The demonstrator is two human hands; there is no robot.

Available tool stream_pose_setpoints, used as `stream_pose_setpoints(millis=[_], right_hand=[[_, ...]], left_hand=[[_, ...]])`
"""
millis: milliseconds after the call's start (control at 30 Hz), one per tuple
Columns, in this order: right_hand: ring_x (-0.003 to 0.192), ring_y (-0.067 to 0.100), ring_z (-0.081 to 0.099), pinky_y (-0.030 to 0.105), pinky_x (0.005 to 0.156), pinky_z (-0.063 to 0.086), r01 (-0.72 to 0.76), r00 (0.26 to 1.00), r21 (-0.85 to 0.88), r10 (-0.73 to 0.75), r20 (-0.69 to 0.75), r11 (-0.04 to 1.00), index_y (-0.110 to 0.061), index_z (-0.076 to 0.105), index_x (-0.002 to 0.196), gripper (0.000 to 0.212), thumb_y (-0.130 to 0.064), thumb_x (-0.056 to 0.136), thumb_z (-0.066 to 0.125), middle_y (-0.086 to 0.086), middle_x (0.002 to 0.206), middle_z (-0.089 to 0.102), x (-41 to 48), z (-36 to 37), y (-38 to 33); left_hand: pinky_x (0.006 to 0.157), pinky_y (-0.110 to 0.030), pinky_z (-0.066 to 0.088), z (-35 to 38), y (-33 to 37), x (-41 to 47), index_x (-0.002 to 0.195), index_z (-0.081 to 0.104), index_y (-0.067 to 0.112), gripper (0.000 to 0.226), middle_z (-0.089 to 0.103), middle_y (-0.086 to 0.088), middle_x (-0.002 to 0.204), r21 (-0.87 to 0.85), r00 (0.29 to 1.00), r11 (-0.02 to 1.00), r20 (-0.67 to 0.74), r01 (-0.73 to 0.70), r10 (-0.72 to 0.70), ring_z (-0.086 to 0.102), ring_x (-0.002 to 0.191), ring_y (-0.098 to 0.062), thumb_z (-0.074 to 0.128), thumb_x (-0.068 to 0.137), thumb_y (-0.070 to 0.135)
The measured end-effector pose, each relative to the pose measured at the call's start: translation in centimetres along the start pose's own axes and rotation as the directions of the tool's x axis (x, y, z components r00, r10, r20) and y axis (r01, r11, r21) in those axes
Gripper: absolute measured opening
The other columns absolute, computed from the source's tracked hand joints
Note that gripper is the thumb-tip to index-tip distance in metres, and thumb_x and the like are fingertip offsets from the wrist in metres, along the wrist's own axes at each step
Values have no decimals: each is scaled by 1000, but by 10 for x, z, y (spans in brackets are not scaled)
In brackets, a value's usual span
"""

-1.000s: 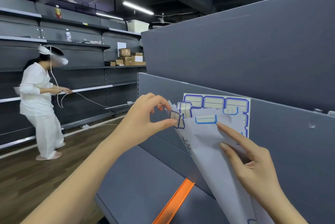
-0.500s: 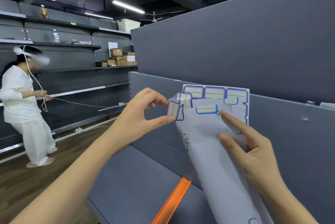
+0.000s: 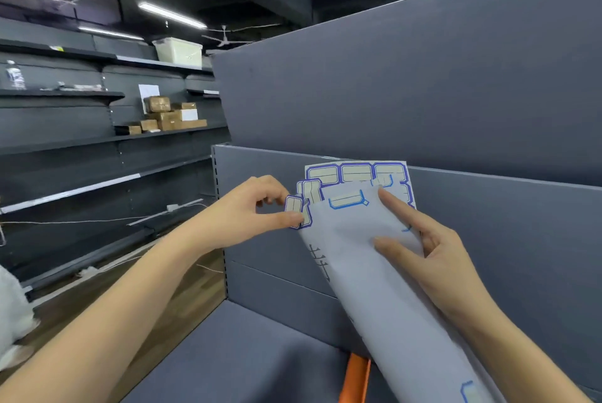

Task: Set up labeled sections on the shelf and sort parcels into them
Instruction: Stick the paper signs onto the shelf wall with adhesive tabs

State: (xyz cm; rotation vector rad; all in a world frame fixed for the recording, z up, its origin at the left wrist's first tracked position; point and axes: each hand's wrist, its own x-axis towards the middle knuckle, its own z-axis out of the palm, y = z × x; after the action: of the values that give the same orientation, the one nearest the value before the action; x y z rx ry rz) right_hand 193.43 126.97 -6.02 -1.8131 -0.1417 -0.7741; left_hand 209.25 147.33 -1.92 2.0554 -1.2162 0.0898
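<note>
Blue-bordered label (image 3: 294, 208) juts past the left edge of the label sheet (image 3: 358, 239), pinched between thumb and forefinger of left hand (image 3: 247, 207). Right hand (image 3: 436, 259) holds the sheet: thumb and straight forefinger on its front, other fingers at its right edge. Sheet is raised before the grey back panel (image 3: 505, 239), above the shelf board (image 3: 254, 357). Orange strip (image 3: 355, 380) lies beside the sheet's lower part.

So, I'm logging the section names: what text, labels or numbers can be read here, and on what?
Nothing reads clearly.
Sticker labels on the sheet: blank, blue borders only.
Label pinched by the left hand: blank.
White sheet in the right hand: dark handwritten strokes, cut off, unreadable.
Bottle, parcels, white paper on the far shelves: too small.
</note>
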Motion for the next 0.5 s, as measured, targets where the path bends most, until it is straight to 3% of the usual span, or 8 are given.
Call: stream_pose_setpoints(millis=[133, 233, 333, 400, 500], right_hand=[[118, -14, 47, 8, 96, 40, -10, 1000, -66, 9, -21, 998, -42, 56, 120, 52, -11, 80, 69, -38, 119, 55, 25, 35, 3], [116, -14, 48, 5, 93, 39, -40, 999, -81, 38, -28, 996, -44, 57, 118, 52, -7, 82, 68, -39, 116, 56, 39, 56, 4], [117, -16, 46, 3, 94, 36, -57, 998, -133, 55, -15, 990, -47, 56, 117, 53, -7, 84, 66, -40, 117, 54, 47, 77, 7], [118, -19, 43, 1, 93, 35, -66, 998, -152, 64, -19, 986, -47, 55, 118, 49, -10, 87, 63, -42, 117, 52, 49, 88, 9], [119, -14, 46, 14, 102, 36, -74, 997, -182, 71, -19, 980, -48, 55, 120, 43, -17, 90, 57, -38, 120, 54, 51, 97, 9]], left_hand=[[80, -20, 37, -30, -34, 12, 89, 69, 32, 46, 57, 11, 92, 46, 999, 998, 16, -50, 49, 47, 88, -7, 62, 64, 70], [80, -17, 37, -54, -54, 12, 85, 72, 24, 47, 61, 5, 93, -34, 995, 995, 7, -94, 95, 51, 89, -10, 64, 61, 63], [91, -31, 44, -74, -70, 12, 81, 72, 20, 41, 67, 5, 93, -66, 993, 994, 68, -89, 93, 60, 94, -14, 68, 62, 57], [90, -35, 46, -84, -78, 12, 79, 70, 21, 40, 70, 7, 90, -41, 994, 997, 79, -70, 73, 63, 91, -11, 71, 63, 58], [88, -31, 45, -94, -86, 11, 83, 69, 13, 38, 73, 6, 88, -100, 992, 993, 103, -60, 70, 67, 88, -11, 71, 69, 48]])
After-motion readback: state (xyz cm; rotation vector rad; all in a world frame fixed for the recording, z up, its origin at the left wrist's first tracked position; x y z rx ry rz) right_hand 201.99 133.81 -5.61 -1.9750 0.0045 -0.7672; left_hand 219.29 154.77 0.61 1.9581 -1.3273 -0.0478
